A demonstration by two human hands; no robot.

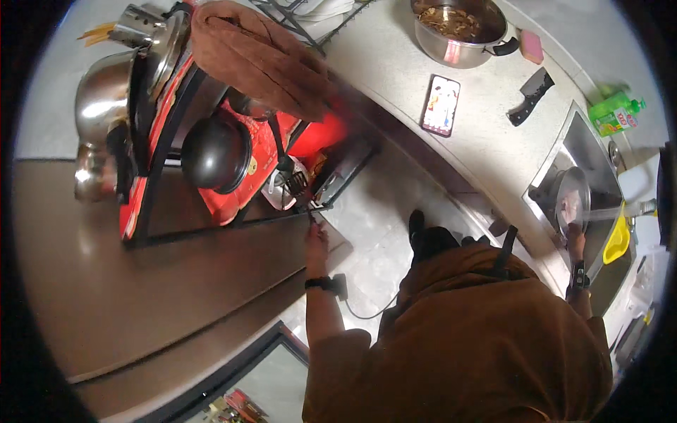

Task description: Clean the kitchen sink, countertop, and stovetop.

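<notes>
My left hand [317,238] is at the lower corner of the black rack [227,224], close to a slotted cooking utensil [296,182]; its fingers are blurred, and whether they hold anything cannot be told. In the metal sink [587,143], my right hand [575,238] lies over the near rim of a round metal pan [582,185]. Pale pink food, perhaps meat, [570,203] is in that pan, beside my fingertips. A blurred stream, apparently water, [605,213] runs from the faucet [642,208] towards it. Whether my fingers grip the rim is unclear.
On the counter are a steel pot [449,50] of brown food pieces, a phone [441,106], a cleaver [531,95] and a pink sponge [531,46]. A green soap bottle [613,115] stands behind the sink. The rack holds a black wok [214,153] and a brown towel [259,58].
</notes>
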